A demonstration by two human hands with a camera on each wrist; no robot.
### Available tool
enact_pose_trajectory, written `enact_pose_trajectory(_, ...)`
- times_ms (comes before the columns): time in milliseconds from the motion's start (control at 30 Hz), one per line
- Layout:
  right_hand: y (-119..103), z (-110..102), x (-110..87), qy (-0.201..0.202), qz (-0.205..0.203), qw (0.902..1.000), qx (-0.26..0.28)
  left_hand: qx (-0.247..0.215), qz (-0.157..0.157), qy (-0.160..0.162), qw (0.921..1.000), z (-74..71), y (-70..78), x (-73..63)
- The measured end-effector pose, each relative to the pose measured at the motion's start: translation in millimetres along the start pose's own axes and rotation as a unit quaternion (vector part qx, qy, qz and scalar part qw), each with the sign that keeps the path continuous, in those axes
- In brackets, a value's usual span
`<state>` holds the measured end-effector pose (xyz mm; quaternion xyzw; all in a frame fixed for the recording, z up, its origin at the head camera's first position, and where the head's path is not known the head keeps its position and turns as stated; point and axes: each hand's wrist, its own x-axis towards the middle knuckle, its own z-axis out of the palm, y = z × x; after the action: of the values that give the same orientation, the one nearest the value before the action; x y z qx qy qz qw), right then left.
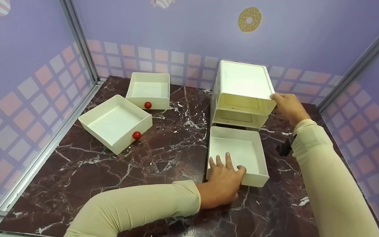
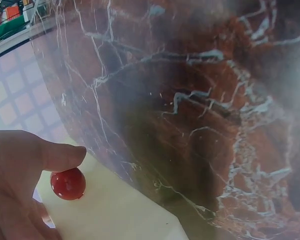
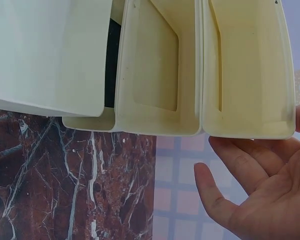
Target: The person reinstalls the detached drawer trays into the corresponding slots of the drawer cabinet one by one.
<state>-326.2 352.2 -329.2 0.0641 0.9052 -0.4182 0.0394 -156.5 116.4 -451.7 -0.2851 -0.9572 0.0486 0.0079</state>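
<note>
A white drawer cabinet (image 1: 247, 79) has two upper slots with no drawers in them. Below them, a white drawer (image 1: 239, 148) sticks out toward me at the lowest slot. My left hand (image 1: 222, 184) is at this drawer's front, its fingers spread over the front rim. In the left wrist view its thumb lies just above a red knob (image 2: 68, 184) on the drawer front. The right hand (image 1: 290, 107) holds the cabinet's upper right front corner, thumb on top and fingers along the side (image 3: 250, 165).
Two more white drawers, one angled (image 1: 115, 121) and one behind it (image 1: 150, 89), stand on the left of the dark marbled table (image 1: 163, 164). Both have red knobs. Purple panels (image 1: 189, 26) with metal edge frames (image 1: 81, 42) enclose the back and sides.
</note>
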Motion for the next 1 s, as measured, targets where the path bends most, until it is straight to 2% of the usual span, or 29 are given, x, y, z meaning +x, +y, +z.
enact_pose_trajectory(200, 3.3, 0.9, 0.4, 0.017, -0.003, 0.9998, -0.011, 0.006, -0.013, -0.007, 0.9999, 3.8, 1.7, 14.3)
enact_pose_trajectory(400, 2.5, 0.5, 1.2, 0.003, 0.000, 1.0000, -0.001, 0.011, -0.026, -0.012, 0.9995, 11.9, 0.6, 31.1)
enact_pose_trajectory(667, 0.6, 2.0, -0.2, 0.003, 0.000, 0.9999, 0.011, 0.007, -0.053, -0.007, 0.9986, 25.1, -7.3, 52.0)
enact_pose_trajectory(867, 1.5, 0.7, 0.6, 0.008, -0.004, 0.9999, 0.008, 0.010, -0.039, 0.003, 0.9992, 28.7, -9.0, 55.6)
enact_pose_trajectory(1000, 2.6, -0.1, 0.4, 0.004, -0.006, 0.9999, 0.009, 0.025, -0.004, 0.033, 0.9991, 30.9, -14.4, 44.9)
